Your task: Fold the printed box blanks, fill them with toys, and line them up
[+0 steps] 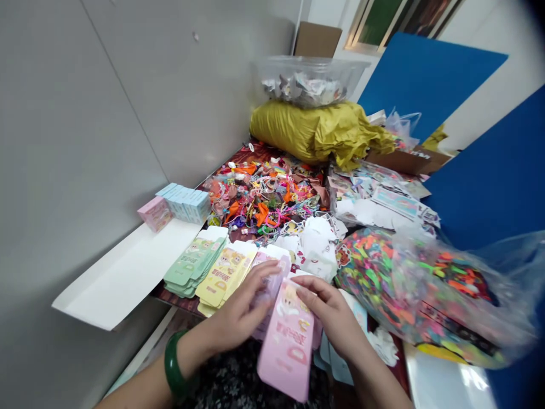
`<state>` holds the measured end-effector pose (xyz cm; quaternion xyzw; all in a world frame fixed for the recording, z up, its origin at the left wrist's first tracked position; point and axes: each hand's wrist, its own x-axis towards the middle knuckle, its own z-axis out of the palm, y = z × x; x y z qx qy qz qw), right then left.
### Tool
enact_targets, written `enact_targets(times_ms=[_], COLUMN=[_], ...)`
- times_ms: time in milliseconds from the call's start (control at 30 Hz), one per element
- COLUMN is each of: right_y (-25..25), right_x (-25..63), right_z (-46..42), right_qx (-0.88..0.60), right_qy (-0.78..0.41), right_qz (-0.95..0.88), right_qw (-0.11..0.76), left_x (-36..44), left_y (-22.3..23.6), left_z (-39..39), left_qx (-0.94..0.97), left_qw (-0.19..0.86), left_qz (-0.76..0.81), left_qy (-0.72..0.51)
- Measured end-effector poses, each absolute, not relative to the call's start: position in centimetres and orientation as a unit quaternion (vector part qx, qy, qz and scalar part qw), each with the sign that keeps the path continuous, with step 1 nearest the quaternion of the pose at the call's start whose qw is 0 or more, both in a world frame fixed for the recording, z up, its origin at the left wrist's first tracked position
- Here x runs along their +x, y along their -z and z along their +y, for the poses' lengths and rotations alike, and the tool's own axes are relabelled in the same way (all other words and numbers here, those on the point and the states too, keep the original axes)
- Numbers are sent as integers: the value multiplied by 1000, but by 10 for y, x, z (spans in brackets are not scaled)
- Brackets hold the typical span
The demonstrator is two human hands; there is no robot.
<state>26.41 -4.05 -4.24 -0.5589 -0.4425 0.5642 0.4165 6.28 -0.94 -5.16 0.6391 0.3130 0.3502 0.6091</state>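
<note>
My right hand [334, 315] pinches a pink printed carton [287, 352] near its upper end, thumb on the front face. The carton tilts down toward my lap and looks flat. Just left of it is my left hand [240, 312], fingers stretched and thumb apart, over a stack of purple cartons [272, 258]; whether it touches them I cannot tell. Yellow cartons [225, 275] and green cartons [198, 258] lie in overlapping stacks further left. Pale blue cartons [336, 355] are partly hidden under my right forearm.
A white tray [128, 267] at left bears folded blue boxes [185, 201] and a pink box [155, 214]. Small colourful trinkets [264, 199] are heaped behind the cartons. A bulging clear bag [409, 289] stands right. Behind lie a yellow sack [310, 130] and a clear bin [310, 65].
</note>
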Motion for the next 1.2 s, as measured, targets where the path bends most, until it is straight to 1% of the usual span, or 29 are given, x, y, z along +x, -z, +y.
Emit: enact_targets(times_ms=[67, 100, 200, 300, 367, 433, 500, 533, 600, 633, 700, 800, 867, 900, 1000, 1033, 1067, 1100, 1200], right_y=[41, 40, 34, 33, 38, 46, 56, 61, 69, 71, 72, 61, 47, 38, 13, 6, 1, -3, -8], right_x=[266, 267, 265, 264, 271, 282, 294, 298, 304, 305, 309, 323, 336, 342, 345, 341, 334, 326, 301], right_z=[-37, -35, -29, -23, -15, -5, 6, 11, 18, 21, 24, 27, 26, 25, 14, 8, 2, -5, -22], right_qx=[-567, -571, -580, -572, -601, -671, -733, -750, -759, -757, -747, -724, -714, -712, -674, -646, -618, -595, -560], right_qy=[-556, -549, -533, -520, -446, -292, -143, -99, -68, -66, -70, -81, -90, -99, -162, -191, -218, -239, -260], right_qz=[-464, -474, -483, -514, -560, -603, -622, -627, -637, -643, -654, -675, -676, -663, -563, -526, -503, -490, -496], right_qw=[393, 384, 382, 372, 356, 318, 235, 185, 113, 99, 99, 117, 157, 209, 451, 519, 564, 590, 610], left_x=[57, 55, 59, 64, 65, 64, 61, 60, 59, 58, 58, 59, 60, 62, 67, 69, 72, 74, 81], left_y=[48, 46, 47, 54, 59, 62, 63, 63, 63, 62, 61, 60, 59, 60, 62, 62, 63, 63, 63], left_z=[-10, -11, -15, -16, -15, -14, -14, -14, -15, -15, -15, -12, -9, -8, -8, -8, -9, -9, -11], left_qx=[763, 796, 833, 819, 773, 697, 619, 590, 556, 545, 523, 488, 471, 466, 462, 461, 460, 460, 468], left_qw=[500, 468, 421, 401, 443, 524, 595, 619, 645, 655, 677, 705, 710, 709, 708, 709, 712, 713, 719], left_qz=[268, 249, 221, 223, 247, 295, 338, 350, 358, 357, 349, 337, 348, 358, 397, 405, 408, 406, 385], left_qy=[-309, -291, -282, -344, -381, -391, -385, -383, -383, -383, -383, -388, -393, -389, -357, -347, -340, -338, -340])
